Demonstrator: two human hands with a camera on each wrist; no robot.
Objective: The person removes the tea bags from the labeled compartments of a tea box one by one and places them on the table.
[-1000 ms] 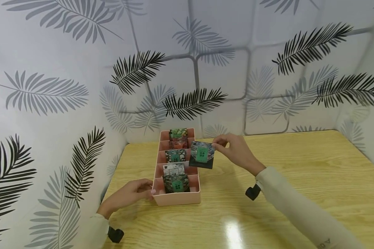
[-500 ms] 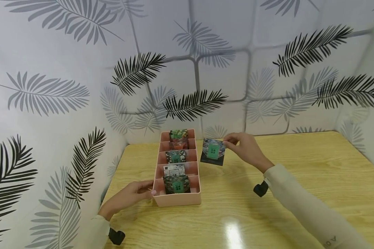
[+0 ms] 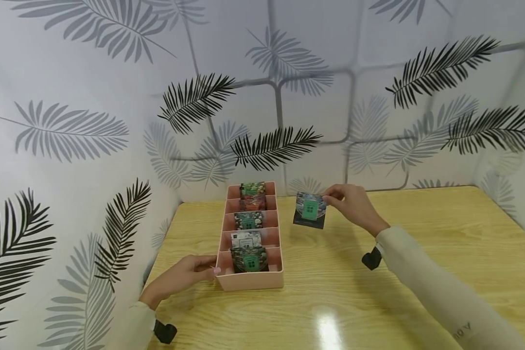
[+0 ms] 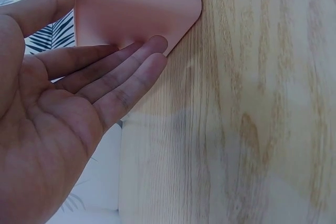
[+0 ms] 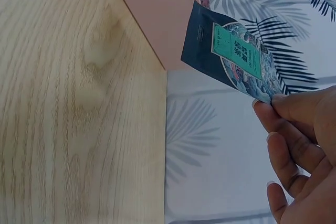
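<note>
My right hand (image 3: pixel 352 204) pinches a dark tea bag sachet (image 3: pixel 309 210) by its upper right corner, above the table to the right of the pink divided box (image 3: pixel 251 281). The sachet's green label (image 5: pixel 239 50) faces up in the right wrist view. At the box's front left corner, my left hand (image 3: pixel 185 274) holds the wall, thumb at the rim and fingers along the outer side. Those fingers (image 4: pixel 131 74) lie fairly straight in the left wrist view, and the thumb tip is hidden behind the wall. Several sachets stand in the box, including a white one (image 3: pixel 246 239) and a dark one (image 3: pixel 250 260).
The wooden table (image 3: pixel 402 262) runs to a wall covering with a leaf print (image 3: pixel 315 107) behind and on the left. Black wrist cameras sit at both cuffs. A bright reflection lies on the tabletop near the front.
My right hand has carried the tea bag sachet rightwards, from beside the box's right rim to a spot apart from it. The left hand and the box have stayed in place.
</note>
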